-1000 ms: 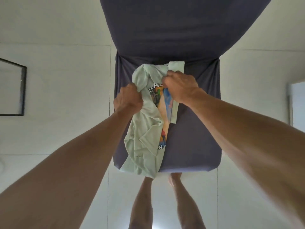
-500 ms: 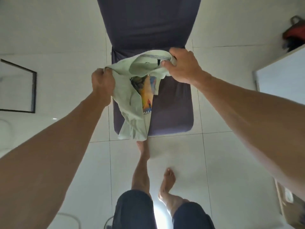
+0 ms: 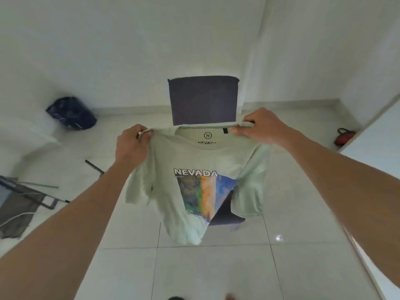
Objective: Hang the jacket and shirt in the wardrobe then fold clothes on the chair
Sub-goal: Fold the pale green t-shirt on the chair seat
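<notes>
we are pinching the pale green t-shirt (image 3: 194,161) at its shoulders, left hand (image 3: 132,144) and right hand (image 3: 259,126), above the chair (image 3: 203,100); its hem is hanging twisted below, risking a crooked fold.

Two bare forearms, sleeveless to the frame edge, ringless hands (image 3: 129,146).

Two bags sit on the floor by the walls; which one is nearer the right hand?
The red bag, on the floor at far right beyond the right hand. The dark blue bag lies far left, past the left hand.
</notes>
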A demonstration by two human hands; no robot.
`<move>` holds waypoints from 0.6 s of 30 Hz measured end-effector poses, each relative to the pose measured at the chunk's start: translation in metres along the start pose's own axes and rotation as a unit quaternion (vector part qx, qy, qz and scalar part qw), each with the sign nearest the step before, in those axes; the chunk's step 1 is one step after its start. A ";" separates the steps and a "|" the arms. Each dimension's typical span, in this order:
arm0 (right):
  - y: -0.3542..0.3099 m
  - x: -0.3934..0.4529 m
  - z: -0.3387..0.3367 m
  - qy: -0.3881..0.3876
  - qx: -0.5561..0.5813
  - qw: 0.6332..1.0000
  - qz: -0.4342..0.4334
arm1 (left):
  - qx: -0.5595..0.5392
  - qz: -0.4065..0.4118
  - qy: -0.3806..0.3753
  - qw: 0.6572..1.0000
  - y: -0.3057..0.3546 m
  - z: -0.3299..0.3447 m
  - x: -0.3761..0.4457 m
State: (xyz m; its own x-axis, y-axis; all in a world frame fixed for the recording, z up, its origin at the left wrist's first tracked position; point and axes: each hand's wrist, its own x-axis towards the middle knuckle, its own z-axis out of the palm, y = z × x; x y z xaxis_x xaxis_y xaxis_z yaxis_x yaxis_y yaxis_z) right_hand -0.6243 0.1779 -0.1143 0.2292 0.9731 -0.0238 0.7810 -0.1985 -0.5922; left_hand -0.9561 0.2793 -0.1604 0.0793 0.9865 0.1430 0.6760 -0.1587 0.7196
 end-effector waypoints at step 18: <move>-0.188 -0.090 -0.010 -0.012 0.276 0.960 0.054 | -0.220 -0.046 -0.113 0.968 0.106 -0.094 -0.039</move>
State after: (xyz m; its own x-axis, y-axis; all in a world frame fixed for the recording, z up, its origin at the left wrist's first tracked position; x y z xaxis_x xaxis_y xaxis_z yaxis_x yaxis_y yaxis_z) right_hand -0.7854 0.1267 0.0072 0.2722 0.9543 -0.1231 0.3254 -0.2117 -0.9216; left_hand -0.9562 0.2203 -0.0264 0.2259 0.9728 -0.0515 0.3146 -0.0228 0.9490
